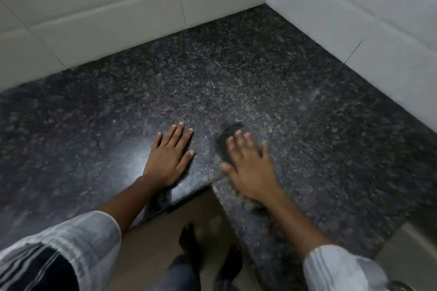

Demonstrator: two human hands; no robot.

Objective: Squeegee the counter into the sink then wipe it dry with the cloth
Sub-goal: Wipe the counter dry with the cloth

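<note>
Granite surface (236,78), hard and probably slick. Left hand (169,159) lies spread flat; right hand (250,168) is spread, blurred. No squeegee or cloth visible to grasp.

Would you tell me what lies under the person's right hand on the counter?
Only the speckled dark counter shows around the right hand, plus a blurred dark smear by its fingertips. Whatever lies beneath the palm is covered; no cloth or squeegee is visible.

I see white tiled wall (106,19) along far edge, second tiled wall (354,7) at right, meeting in corner. Beige floor (153,243) low in my view. Bare feet (189,243) on it, blurred, grey trouser legs (182,271) above them.
</note>
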